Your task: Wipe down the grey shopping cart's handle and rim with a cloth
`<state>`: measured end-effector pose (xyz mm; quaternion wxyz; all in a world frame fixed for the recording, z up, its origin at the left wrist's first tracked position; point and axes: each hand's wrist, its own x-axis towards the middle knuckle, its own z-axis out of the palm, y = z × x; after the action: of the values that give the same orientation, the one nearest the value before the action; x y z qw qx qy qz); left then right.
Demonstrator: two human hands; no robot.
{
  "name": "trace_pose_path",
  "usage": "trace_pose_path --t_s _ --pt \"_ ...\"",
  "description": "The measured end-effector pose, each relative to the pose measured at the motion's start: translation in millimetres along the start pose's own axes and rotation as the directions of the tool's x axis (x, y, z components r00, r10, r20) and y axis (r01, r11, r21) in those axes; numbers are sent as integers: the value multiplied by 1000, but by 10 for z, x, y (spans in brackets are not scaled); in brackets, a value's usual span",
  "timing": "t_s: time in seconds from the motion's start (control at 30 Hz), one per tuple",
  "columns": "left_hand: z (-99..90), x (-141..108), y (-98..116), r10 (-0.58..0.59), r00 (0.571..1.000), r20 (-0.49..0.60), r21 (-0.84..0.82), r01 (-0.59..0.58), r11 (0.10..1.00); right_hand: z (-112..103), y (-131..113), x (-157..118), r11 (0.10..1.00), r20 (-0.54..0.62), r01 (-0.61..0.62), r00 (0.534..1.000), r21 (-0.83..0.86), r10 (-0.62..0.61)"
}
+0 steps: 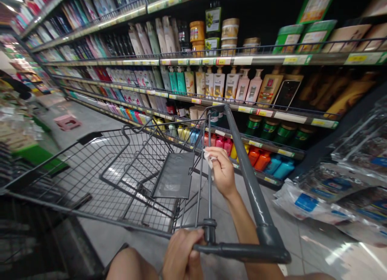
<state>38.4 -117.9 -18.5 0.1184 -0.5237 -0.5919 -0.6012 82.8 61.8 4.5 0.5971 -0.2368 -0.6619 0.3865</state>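
My right hand [224, 173] reaches under the cart's thick grey handle bar [246, 167]. Its fingers pinch a crumpled white tissue [208, 157] against a thin metal rod of the shopping cart [209, 191]. Low in the view, my left hand [184, 247] is closed round the cart's side frame, close to the black plastic joint. Between the hands and the wire basket [87, 167] sits a grey child-seat flap [173, 175]. Nothing lies in the visible part of the basket.
Shelves of bottles and jars [219, 84] run along the far side of the cart. Plastic-wrapped packs [323, 199] stand at the right. A pink stool [67, 122] is on the tiled floor at left, near a green-edged display [39, 157]. Part of a person shows at far left.
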Motion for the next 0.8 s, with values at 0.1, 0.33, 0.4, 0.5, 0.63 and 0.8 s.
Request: trace_pose_path --t_s 0.1,0.33,0.4,0.5,0.63,0.8 --pt "-24 -5 -45 41 998 58 -2 -41 999 -74 -110 -97 1000 72 27 997 6 -28" --pt "-60 -7 -65 67 995 78 -4 -67 998 -274 -351 -421 996 289 87 953 37 -94" --pt "-48 -6 -62 65 996 68 -13 -64 998 -323 -407 -492 997 325 65 943 27 -71" --pt "-30 0 -63 87 995 54 -30 -86 996 -393 -463 -575 991 371 132 922 -30 -112" --pt "-36 17 -54 109 993 52 -6 -109 994 -443 -487 -645 947 415 308 877 -95 -244" --pt "-70 -16 -27 90 995 43 -19 -89 996 -367 -508 -679 875 373 481 821 -45 -432"
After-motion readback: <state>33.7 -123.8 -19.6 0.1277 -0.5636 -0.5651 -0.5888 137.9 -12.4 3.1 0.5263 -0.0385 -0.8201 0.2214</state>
